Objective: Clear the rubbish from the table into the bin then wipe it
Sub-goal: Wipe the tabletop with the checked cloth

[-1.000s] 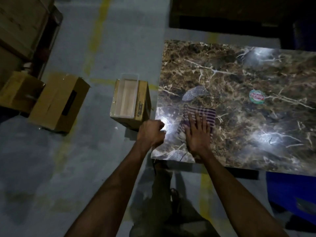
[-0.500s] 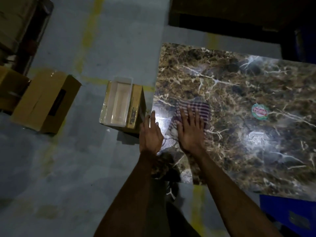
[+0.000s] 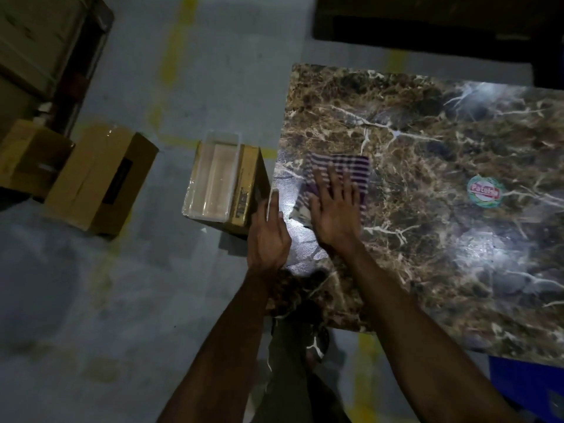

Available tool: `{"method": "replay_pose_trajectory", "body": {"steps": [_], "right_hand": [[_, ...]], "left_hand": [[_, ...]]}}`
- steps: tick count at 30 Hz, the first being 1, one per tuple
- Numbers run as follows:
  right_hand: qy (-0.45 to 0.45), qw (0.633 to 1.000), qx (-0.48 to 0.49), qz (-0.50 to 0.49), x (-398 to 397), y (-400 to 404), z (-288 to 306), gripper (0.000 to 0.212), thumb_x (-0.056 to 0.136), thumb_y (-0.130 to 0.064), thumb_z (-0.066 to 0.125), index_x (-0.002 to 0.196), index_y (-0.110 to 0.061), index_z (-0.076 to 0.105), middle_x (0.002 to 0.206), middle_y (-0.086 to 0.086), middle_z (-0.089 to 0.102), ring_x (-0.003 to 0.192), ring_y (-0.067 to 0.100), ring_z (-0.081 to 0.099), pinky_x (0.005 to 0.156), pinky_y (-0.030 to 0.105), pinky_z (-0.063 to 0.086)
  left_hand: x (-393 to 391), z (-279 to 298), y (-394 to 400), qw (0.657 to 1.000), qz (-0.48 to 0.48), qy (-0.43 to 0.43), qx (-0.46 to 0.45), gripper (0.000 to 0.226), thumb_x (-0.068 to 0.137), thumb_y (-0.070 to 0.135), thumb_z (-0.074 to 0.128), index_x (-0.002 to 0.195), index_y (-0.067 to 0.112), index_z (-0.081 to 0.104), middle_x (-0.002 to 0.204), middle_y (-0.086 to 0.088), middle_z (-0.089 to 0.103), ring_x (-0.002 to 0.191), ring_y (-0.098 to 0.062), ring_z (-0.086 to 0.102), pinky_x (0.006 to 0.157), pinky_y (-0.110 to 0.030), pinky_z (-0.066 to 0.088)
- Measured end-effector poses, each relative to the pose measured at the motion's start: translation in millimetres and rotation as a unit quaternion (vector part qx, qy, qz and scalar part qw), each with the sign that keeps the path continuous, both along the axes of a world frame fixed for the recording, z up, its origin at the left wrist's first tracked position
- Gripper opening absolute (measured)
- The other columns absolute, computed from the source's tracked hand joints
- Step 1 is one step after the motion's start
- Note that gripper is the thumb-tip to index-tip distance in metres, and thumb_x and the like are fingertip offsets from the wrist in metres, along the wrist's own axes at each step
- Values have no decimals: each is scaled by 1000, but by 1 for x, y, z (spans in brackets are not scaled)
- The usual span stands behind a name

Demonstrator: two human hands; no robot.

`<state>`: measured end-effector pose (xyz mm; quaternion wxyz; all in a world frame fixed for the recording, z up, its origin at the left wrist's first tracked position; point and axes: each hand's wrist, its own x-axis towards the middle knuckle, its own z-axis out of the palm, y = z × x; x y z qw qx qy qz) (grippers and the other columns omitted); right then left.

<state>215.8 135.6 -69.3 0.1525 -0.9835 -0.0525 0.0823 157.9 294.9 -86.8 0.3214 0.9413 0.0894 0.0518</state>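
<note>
Wiping looks to be the step in hand: the right hand point(image 3: 335, 213) lies flat with its fingers straight and spread, pressing a striped cloth point(image 3: 351, 172) down on the marbled table point(image 3: 427, 239) near its left edge. Just beside it the left hand point(image 3: 268, 233) rests at that same edge, fingers straight and together, holding nothing. No loose rubbish shows on the tabletop, so the clearing part seems done; as a judgement, the wiping is only part way, since the cloth sits in the near-left area and the broad stretch to the right and far side is yet to be covered. The cloth is purple and white in narrow stripes, folded roughly square, a paler corner peeping out at its near-left under the palm. Farther right a round printed sticker point(image 3: 484, 191) lies on the table. Beyond the left edge, on the floor, stands an open cardboard box point(image 3: 225, 184) with a clear liner, likely the bin; more cardboard boxes point(image 3: 97, 178) sit farther left
</note>
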Motion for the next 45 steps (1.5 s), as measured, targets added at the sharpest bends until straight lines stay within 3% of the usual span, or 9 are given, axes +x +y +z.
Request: {"method": "replay_pose_trajectory", "body": {"steps": [6,13,19,23,27,33,36,41,45], "right_hand": [[-22,990,-11,137,-56,-19,-1,59,111,-47,23,166,-34,7,174,-2,1,161,26,-6,129,48,7],[-19,1000,-4,-15,9,-22,4,61,109,-51,19,166,-32,11,174,4,7,160,32,1,128,52,7],[-20,984,-23,176,-23,-12,6,59,110,-49,18,165,-35,7,174,-1,2,161,27,-4,129,47,5],[-13,995,-22,101,-24,-51,10,59,110,-50,17,166,-35,9,174,-1,5,160,25,-2,128,49,9],[-19,1000,-10,6,26,-18,9,63,107,-53,15,166,-30,12,174,5,8,160,33,2,128,54,8],[-20,990,-22,141,-15,-5,7,58,111,-48,17,166,-34,4,174,0,-2,160,27,-6,129,50,6],[-1,994,-19,112,-29,-42,14,58,110,-49,17,165,-36,7,174,-2,1,161,25,-3,129,48,6],[-18,1000,-21,0,32,-38,12,63,107,-54,17,166,-31,15,173,5,11,160,34,4,128,53,10],[-14,997,-32,68,32,1,10,63,108,-52,14,166,-29,9,174,6,5,160,32,1,128,51,4]], "left_hand": [[-1,4,-2,1000,-4,10,-18,51,111,33,27,160,19,35,149,-14,49,124,-33,53,102,-49,49],[-2,1,-1,1000,-8,11,-11,51,110,27,34,161,20,34,146,-17,51,120,-35,54,97,-47,51],[-4,4,-1,1000,-6,18,0,54,110,35,24,161,18,33,151,-17,48,125,-35,54,102,-47,50],[-3,5,-1,1000,1,25,-8,51,111,28,33,162,21,31,152,-16,48,129,-34,50,105,-45,45],[-3,3,0,1000,-1,20,-13,51,111,26,34,162,23,31,152,-15,48,131,-34,50,106,-44,45],[-3,5,2,998,3,26,-52,51,112,31,30,163,30,28,158,-5,44,138,-27,45,112,-42,41],[-1,5,3,998,-6,28,-53,53,112,29,32,164,29,24,156,-10,44,136,-30,46,110,-42,41],[-3,4,4,999,-15,34,-36,55,110,25,36,164,27,25,154,-16,46,135,-36,46,107,-44,42],[-1,8,3,998,-4,20,-56,52,108,23,37,160,23,37,151,-13,51,133,-30,50,107,-40,41]]}}
